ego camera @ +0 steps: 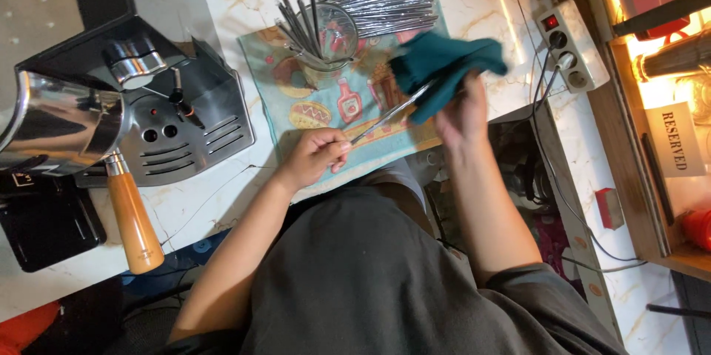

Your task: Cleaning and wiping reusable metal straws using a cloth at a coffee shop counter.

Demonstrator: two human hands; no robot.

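Left of frame: a steel espresso machine (159, 114) with a wooden-handled portafilter (133, 225) pointing toward the lower left. Upper centre: a glass (329, 48) of metal straws standing on a printed cloth mat (318, 114), with loose straws (381, 3) lying behind it. Upper right: a white power strip (570, 44). Right edge: a small white card sign (675, 140) on a wooden shelf.

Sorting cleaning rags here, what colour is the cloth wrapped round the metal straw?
Dark teal cloth, seen in the head view.
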